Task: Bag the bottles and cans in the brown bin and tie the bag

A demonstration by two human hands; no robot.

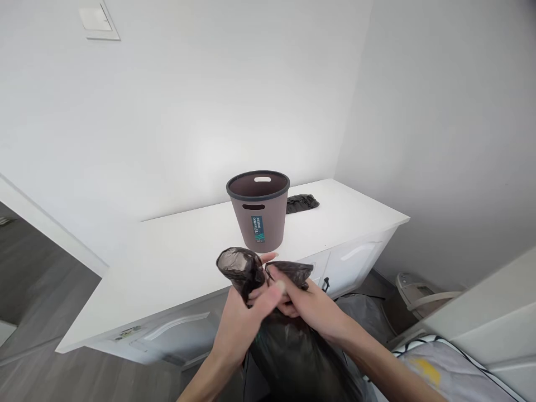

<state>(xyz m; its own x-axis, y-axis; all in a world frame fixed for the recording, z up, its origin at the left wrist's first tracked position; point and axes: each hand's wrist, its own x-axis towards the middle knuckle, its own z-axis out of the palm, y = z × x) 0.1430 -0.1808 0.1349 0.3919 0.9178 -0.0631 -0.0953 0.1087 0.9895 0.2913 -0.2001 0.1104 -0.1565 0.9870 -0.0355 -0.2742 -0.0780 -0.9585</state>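
Both of my hands are gathered at the top of a black plastic garbage bag [293, 357], whose body hangs below them in front of me. My left hand [247, 312] is closed around one bunched end of the bag's mouth, which flares out above the fist. Close against it, my right hand [299, 293] grips the other bunched end, its thumb and fingers pressed together. The two hands touch or overlap at the middle. Just beyond them a mauve trash can [274, 223] with a dark rim, handle slots and a teal label stands upright.
A white cabinet [176, 251] bears the trash can and a folded black plastic bag [304, 203] behind it. At lower right are a light-coloured appliance [419, 293] on the floor and a patterned cushioned surface [456, 371]. Walls close in behind and to the right.
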